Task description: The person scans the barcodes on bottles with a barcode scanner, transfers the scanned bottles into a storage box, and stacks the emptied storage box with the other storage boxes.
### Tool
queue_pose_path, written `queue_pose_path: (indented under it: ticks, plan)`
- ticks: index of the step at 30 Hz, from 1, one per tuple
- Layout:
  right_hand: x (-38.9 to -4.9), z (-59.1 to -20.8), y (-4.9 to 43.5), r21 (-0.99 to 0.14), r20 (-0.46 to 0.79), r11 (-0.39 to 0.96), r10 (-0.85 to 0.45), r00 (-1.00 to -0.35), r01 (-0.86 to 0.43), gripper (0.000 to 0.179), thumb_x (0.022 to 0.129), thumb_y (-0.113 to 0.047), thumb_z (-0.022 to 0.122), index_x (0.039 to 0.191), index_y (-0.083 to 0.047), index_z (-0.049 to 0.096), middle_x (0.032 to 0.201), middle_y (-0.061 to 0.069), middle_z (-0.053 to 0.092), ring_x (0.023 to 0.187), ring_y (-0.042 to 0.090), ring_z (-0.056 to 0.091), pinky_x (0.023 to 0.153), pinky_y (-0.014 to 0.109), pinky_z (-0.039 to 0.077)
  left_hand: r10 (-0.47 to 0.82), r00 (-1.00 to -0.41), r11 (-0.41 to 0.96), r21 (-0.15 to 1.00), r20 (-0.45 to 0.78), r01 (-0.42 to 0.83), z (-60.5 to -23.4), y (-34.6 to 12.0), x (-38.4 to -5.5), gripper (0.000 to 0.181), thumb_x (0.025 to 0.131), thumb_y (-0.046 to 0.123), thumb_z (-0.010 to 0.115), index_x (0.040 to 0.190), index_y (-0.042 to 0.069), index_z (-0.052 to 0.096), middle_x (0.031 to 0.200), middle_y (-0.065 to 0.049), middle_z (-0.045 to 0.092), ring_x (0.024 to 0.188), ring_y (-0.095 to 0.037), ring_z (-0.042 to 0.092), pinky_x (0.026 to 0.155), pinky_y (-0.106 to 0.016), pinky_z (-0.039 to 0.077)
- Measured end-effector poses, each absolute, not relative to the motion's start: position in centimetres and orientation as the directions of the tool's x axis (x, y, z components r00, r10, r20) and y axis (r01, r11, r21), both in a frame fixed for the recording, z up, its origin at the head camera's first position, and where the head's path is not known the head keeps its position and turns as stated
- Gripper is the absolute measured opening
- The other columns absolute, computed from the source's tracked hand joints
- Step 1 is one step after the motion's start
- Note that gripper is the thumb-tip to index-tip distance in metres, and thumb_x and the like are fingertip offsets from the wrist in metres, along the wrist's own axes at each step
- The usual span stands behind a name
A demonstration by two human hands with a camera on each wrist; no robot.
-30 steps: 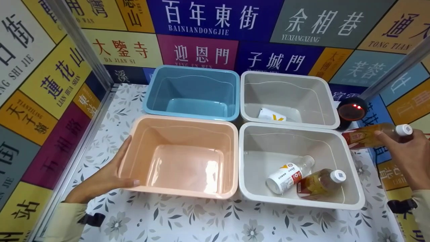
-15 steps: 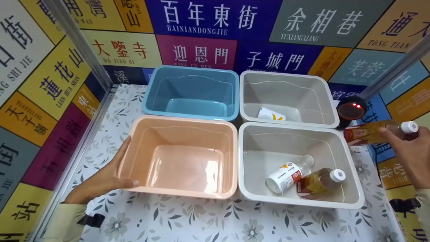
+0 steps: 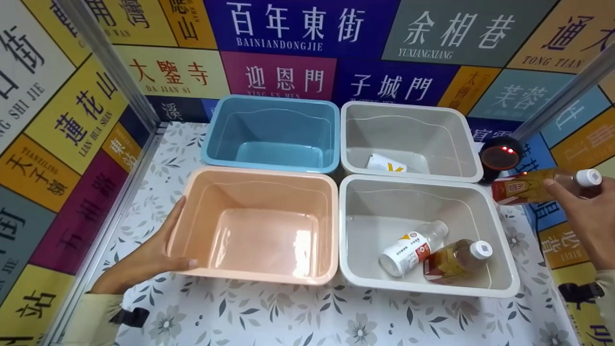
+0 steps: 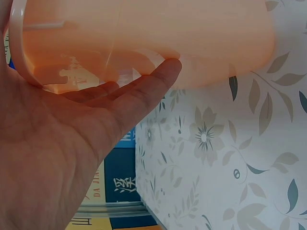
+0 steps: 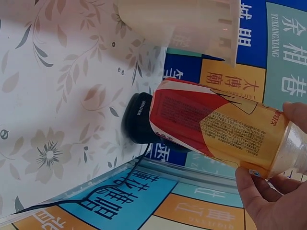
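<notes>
My right hand [image 3: 584, 216] grips a drink bottle [image 3: 523, 187] near its white-capped neck. The bottle lies nearly level, and its red and yellow label shows in the right wrist view. Its base is close to a black round scanner [image 3: 499, 158] with small red lights; a cable runs from the scanner in the right wrist view. My left hand [image 3: 144, 259] rests against the near left corner of a peach bin [image 3: 262, 278], thumb on the front rim. In the left wrist view its straight fingers [image 4: 163, 76] lie along the bin's outer wall.
The front grey bin [image 3: 423, 288] holds a clear bottle [image 3: 406, 254] and a similar yellow-labelled bottle [image 3: 456, 262]. Behind it, another grey bin [image 3: 411, 108] holds a white item [image 3: 387, 163]. A blue bin [image 3: 278, 101] stands behind the peach one. Printed walls surround the flowered tablecloth [image 3: 269, 317].
My right hand has moved the bottle slightly right and up in the head view, beside the scanner. My left hand stays on the peach bin.
</notes>
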State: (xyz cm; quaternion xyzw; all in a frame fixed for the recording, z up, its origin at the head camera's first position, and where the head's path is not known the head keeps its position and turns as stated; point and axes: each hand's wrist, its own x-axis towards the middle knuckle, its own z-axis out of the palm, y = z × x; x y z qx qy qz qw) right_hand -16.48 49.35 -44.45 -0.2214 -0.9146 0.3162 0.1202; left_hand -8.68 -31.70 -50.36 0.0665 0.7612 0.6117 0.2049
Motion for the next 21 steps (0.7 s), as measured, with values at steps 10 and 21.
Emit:
queue_pose_path:
  ticks: [10,21]
  plan:
    - [-16.4,-44.21,49.3,-0.6,0.113,0.732,0.478,-0.871,0.324,0.081,0.093,-0.058,0.062,0.157,-0.02,0.03,0.156,0.017,0.042,0.126,0.049,0.05,0.103,0.066,0.039,0.351,-0.908,0.25,0.958,-0.228,-0.144,-50.49,-31.71,-8.69,0.125,0.08,0.011,0.081,0.157,0.053,-0.007,0.167,-0.009,0.011,0.123,-0.046,0.048,0.095,-0.048,0.048]
    - [-16.35,-43.84,49.01,-0.59,0.137,0.736,0.497,-0.857,0.332,0.081,0.092,-0.06,0.062,0.158,-0.025,0.029,0.158,0.013,0.041,0.132,0.047,0.049,0.104,0.064,0.039,0.352,-0.905,0.24,0.958,-0.238,-0.158,-50.2,-31.67,-8.67,0.123,0.08,0.011,0.08,0.158,0.052,-0.006,0.166,-0.007,0.017,0.123,-0.045,0.048,0.099,-0.054,0.045]
